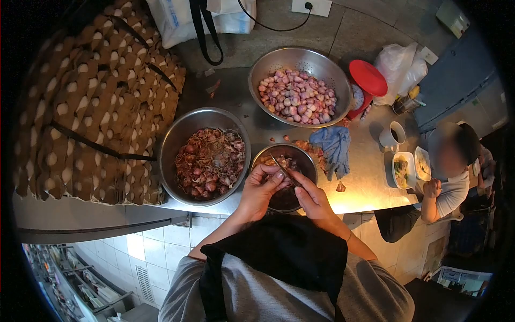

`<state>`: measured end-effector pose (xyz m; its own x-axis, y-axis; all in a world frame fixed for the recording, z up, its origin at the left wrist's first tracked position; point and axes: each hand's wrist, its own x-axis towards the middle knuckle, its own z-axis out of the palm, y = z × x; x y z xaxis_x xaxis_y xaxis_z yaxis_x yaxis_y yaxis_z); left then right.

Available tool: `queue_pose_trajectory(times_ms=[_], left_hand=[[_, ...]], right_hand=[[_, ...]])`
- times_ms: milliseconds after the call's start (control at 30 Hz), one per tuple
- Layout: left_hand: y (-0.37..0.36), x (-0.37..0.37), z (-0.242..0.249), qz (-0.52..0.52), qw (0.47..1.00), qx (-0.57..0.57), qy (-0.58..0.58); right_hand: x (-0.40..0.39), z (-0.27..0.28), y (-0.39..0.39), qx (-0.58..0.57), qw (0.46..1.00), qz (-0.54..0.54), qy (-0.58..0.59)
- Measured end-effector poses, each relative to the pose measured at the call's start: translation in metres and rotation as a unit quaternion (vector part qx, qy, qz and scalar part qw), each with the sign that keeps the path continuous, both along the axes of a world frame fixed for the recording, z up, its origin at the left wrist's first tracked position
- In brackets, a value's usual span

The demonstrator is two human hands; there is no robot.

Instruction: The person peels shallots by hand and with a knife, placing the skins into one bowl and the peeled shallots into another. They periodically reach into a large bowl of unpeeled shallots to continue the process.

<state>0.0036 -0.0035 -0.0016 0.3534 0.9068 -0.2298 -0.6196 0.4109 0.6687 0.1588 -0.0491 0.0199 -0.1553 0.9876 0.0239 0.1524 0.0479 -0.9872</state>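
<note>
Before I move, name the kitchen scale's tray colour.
The tray is bright red, shown best in the head view.

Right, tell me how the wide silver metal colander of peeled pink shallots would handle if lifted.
The colander would probably feel heavy, given the broad mound of shallots in it. Its metal wall should stay stiff rather than sag. The loose, rounded shallots would likely roll toward the low side if it tilted.

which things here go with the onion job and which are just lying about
Likely part of the job: knife, bowl of unpeeled onions, bowl beneath the knife, colander of peeled onions

Apparently just lying about: egg trays, mug, food container, plastic bag
</note>
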Motion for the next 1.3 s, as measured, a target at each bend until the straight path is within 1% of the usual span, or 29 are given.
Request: queue_pose_trajectory(times_ms=[33, 133, 233, 300, 367, 433, 533, 667, 767, 867, 967, 1067, 1300], left_hand=[[0.000, 0.000, 0.000, 0.002, 1.000, 0.001, -0.002], [0.000, 0.000, -0.001, 0.007, 1.000, 0.005, -0.002], [0.000, 0.000, 0.002, 0.004, 1.000, 0.008, 0.004], [0.000, 0.000, 0.002, -0.005, 1.000, 0.012, 0.008], [0.001, -0.001, -0.001, -0.019, 1.000, 0.019, 0.011], [0.001, -0.001, 0.003, -0.031, 0.999, 0.018, 0.001], [0.002, -0.003, 0.005, -0.059, 0.998, 0.012, -0.031], [0.003, -0.002, 0.008, -0.075, 0.996, -0.004, -0.047], [0.007, -0.003, 0.011, -0.071, 0.995, -0.040, -0.056], [0.006, -0.005, 0.002, -0.054, 0.997, -0.004, -0.056], [0.005, -0.006, -0.006, -0.063, 0.997, 0.012, -0.036], [0.005, -0.005, 0.007, -0.072, 0.997, -0.001, -0.026], [0.005, -0.006, 0.007, -0.063, 0.998, -0.011, -0.017]], right_hand=[[0.000, 0.000, 0.000, -0.015, 1.000, -0.002, 0.011], [-0.003, -0.001, 0.000, 0.026, 1.000, -0.008, 0.000], [0.000, -0.003, 0.000, -0.004, 1.000, -0.001, -0.001], [0.001, -0.007, 0.000, -0.041, 0.999, -0.008, 0.029], [0.004, -0.012, 0.001, -0.085, 0.992, -0.009, 0.090], [0.008, -0.016, 0.003, -0.136, 0.974, -0.003, 0.183], [0.006, -0.014, 0.006, -0.122, 0.974, -0.051, 0.186], [0.010, -0.010, 0.007, -0.125, 0.973, -0.047, 0.185], [0.010, -0.011, 0.005, -0.133, 0.971, -0.052, 0.190], [0.008, -0.007, 0.003, -0.141, 0.972, -0.045, 0.180], [0.008, -0.005, 0.005, -0.132, 0.974, -0.045, 0.177], [0.011, -0.005, 0.007, -0.122, 0.976, -0.067, 0.170], [0.016, -0.003, 0.006, -0.107, 0.980, -0.096, 0.135]])
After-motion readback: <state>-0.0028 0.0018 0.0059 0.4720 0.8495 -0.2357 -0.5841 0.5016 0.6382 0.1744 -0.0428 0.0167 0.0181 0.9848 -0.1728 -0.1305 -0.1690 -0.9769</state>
